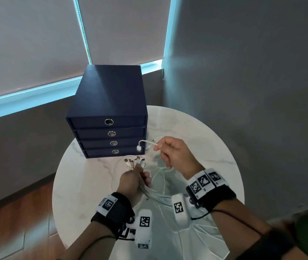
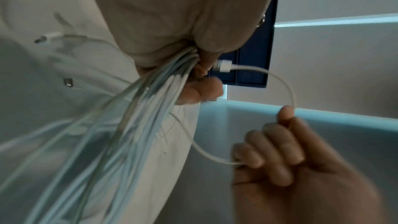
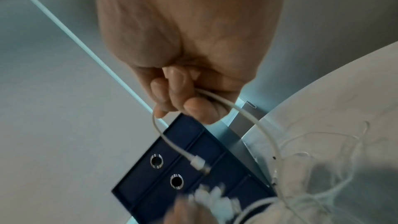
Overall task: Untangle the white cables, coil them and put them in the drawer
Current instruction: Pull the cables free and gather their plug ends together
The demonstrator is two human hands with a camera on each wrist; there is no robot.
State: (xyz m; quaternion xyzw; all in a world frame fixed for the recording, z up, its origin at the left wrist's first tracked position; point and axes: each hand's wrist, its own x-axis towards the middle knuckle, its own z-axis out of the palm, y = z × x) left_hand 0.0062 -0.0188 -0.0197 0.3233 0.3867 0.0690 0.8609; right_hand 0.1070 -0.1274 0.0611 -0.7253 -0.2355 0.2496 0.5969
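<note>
White cables (image 1: 155, 186) are lying in loose loops near the counter (image 1: 205, 139) centre, uncoiled. The left hand (image 1: 132, 180) is gripping a bundle of them by the plug ends; the right hand (image 1: 175, 156) is pinching a single cable (image 1: 148, 142) clear of it. Untangling is judged to be underway; coiling and stowing are remaining. The drawer unit (image 1: 108, 113), at the far-left edge, is sitting with all four drawers closed, contents hidden.
</note>
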